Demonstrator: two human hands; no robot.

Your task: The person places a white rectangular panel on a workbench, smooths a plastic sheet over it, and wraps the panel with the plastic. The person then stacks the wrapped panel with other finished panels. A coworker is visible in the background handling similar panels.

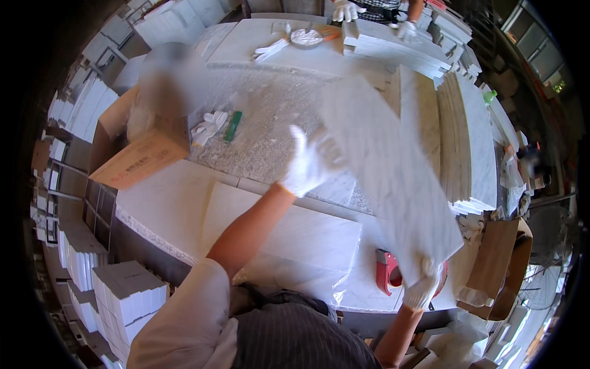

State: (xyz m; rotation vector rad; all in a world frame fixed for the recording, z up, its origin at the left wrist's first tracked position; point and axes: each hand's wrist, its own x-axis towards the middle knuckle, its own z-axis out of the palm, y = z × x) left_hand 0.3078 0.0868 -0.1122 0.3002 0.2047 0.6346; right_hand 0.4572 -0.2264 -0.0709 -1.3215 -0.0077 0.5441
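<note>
I hold a long white marble tile (393, 178) tilted above the stone worktable (166, 203). My left hand (309, 165), in a white glove, grips the tile's left edge near its middle. My right hand (424, 289), also gloved, grips the tile's near corner. The tile is blurred by motion. Beneath it lies a flat tile in clear plastic wrap (295, 246). A red tape dispenser (388, 273) stands on the table just left of my right hand.
Stacks of marble tiles (467, 141) lie to the right. An open cardboard box (138, 154), spare white gloves (209, 126) and a green marker (233, 126) sit at the left. Another person's gloved hands (345, 10) work at the far end. Boxed tiles (126, 295) stand lower left.
</note>
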